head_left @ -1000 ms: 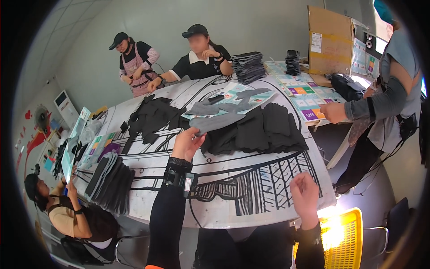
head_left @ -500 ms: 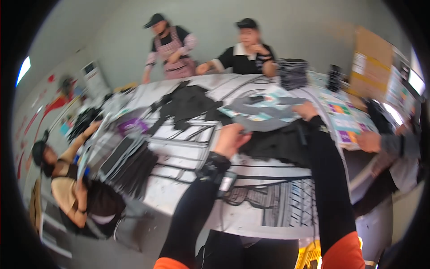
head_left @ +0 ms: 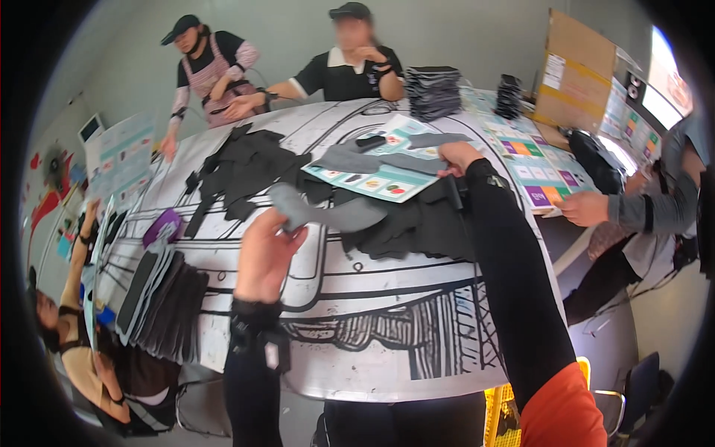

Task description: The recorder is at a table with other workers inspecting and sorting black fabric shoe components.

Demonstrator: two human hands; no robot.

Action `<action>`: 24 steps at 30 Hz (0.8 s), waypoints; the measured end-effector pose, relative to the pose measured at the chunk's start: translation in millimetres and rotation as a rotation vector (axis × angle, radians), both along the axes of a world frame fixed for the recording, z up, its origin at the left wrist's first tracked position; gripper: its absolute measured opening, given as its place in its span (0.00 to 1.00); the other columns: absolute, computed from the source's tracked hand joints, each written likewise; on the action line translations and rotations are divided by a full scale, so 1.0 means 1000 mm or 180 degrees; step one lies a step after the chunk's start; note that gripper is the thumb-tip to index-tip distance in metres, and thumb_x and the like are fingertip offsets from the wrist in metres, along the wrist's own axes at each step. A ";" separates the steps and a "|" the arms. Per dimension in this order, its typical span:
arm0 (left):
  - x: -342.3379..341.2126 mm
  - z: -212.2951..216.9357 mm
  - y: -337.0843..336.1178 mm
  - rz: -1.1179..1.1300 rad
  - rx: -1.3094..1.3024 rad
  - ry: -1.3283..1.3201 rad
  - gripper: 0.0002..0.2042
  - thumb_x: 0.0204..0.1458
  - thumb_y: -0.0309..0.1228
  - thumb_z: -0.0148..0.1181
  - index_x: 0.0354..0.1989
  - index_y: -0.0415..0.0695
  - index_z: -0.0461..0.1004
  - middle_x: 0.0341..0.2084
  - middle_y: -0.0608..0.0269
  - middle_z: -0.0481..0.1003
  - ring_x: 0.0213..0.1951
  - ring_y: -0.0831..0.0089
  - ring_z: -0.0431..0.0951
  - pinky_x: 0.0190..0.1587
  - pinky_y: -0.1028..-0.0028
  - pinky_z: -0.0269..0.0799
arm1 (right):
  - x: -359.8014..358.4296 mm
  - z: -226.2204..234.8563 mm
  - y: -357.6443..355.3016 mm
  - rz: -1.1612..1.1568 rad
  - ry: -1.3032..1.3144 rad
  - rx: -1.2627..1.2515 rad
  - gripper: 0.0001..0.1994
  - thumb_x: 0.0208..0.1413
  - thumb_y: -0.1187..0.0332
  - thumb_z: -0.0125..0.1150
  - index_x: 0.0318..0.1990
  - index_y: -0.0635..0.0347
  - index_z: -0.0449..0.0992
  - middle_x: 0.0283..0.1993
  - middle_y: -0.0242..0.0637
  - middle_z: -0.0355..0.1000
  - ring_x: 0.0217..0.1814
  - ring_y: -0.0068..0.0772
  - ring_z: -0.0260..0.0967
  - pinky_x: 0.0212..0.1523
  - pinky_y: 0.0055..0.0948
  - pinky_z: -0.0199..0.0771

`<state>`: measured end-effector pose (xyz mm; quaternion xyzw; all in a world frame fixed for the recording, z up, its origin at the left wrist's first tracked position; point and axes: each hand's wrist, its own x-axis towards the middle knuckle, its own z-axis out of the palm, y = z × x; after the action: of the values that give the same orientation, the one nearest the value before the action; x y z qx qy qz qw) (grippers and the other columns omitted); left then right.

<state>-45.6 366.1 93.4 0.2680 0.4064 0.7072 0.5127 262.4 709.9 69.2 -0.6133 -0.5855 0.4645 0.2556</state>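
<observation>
My left hand (head_left: 267,253) is closed on one end of a curved grey fabric piece (head_left: 339,216), raised off the table; its other end reaches over black fabric pieces (head_left: 417,227). At the right edge of a printed sheet (head_left: 376,185) with small coloured pictures, my right hand (head_left: 458,158) pinches with its fingertips, apparently on the sheet. Other grey cut pieces (head_left: 339,159) lie across that sheet, along with a small dark piece (head_left: 370,141). The sheet rests partly on the black pieces.
A loose heap of black pieces (head_left: 242,167) lies left of the sheet, and a row of dark strips (head_left: 164,302) nearer left. Stacked fabric (head_left: 432,91) and a cardboard box (head_left: 573,74) stand behind. Co-workers surround the white table (head_left: 350,380); one's hand (head_left: 585,209) is at right.
My left hand has moved left, drawing the curved grey piece away from the sheet. My right hand remains at the sheet's right edge. The whole view has shifted.
</observation>
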 end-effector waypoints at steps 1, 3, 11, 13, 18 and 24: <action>0.005 0.008 -0.014 -0.0033 0.0012 0.0046 0.09 0.61 0.27 0.55 0.48 0.43 0.75 0.45 0.65 0.76 0.47 0.70 0.76 0.58 0.60 0.74 | 0.006 0.005 -0.008 -0.0137 0.0363 -0.0075 0.14 0.52 0.70 0.58 0.45 0.68 0.71 0.30 0.45 0.76 0.26 0.40 0.82 0.13 0.29 0.68; 0.025 0.021 -0.042 -0.0166 0.0287 0.0062 0.13 0.61 0.26 0.55 0.54 0.42 0.72 0.48 0.63 0.76 0.50 0.69 0.77 0.59 0.58 0.74 | 0.021 0.010 -0.018 -0.0351 0.0713 -0.0182 0.16 0.52 0.70 0.60 0.47 0.68 0.71 0.31 0.45 0.77 0.23 0.35 0.81 0.14 0.28 0.68; 0.062 0.056 -0.103 -0.0318 0.0620 0.0173 0.19 0.58 0.26 0.56 0.58 0.42 0.65 0.46 0.58 0.78 0.48 0.65 0.81 0.55 0.57 0.76 | 0.036 0.013 -0.036 -0.0649 -0.1138 0.1248 0.20 0.54 0.67 0.65 0.51 0.70 0.72 0.41 0.54 0.79 0.37 0.46 0.82 0.35 0.43 0.82; 0.066 0.060 -0.110 -0.0339 0.0589 0.0185 0.19 0.58 0.26 0.57 0.58 0.41 0.65 0.45 0.57 0.78 0.47 0.64 0.82 0.55 0.56 0.76 | 0.036 0.009 -0.042 -0.1065 -0.1860 0.1932 0.17 0.57 0.68 0.60 0.51 0.70 0.73 0.48 0.59 0.78 0.45 0.54 0.82 0.43 0.47 0.82; 0.075 0.067 -0.130 -0.0400 0.0586 0.0236 0.22 0.58 0.24 0.58 0.60 0.38 0.62 0.51 0.52 0.76 0.51 0.61 0.81 0.55 0.55 0.78 | 0.007 0.005 -0.084 -0.1247 -0.2116 0.2637 0.10 0.62 0.68 0.55 0.47 0.60 0.77 0.52 0.52 0.75 0.51 0.55 0.78 0.48 0.49 0.79; 0.089 0.070 -0.135 -0.0444 0.0575 0.0256 0.23 0.57 0.26 0.59 0.62 0.39 0.65 0.52 0.54 0.76 0.51 0.63 0.81 0.54 0.60 0.79 | 0.002 0.015 -0.088 -0.0636 -0.2608 0.2436 0.12 0.60 0.63 0.59 0.45 0.57 0.83 0.52 0.48 0.76 0.55 0.51 0.76 0.53 0.49 0.76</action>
<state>43.7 231.3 163.6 0.3688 0.3416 0.6923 0.5177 264.0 621.4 84.0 -0.6595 -0.7026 -0.0830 0.2543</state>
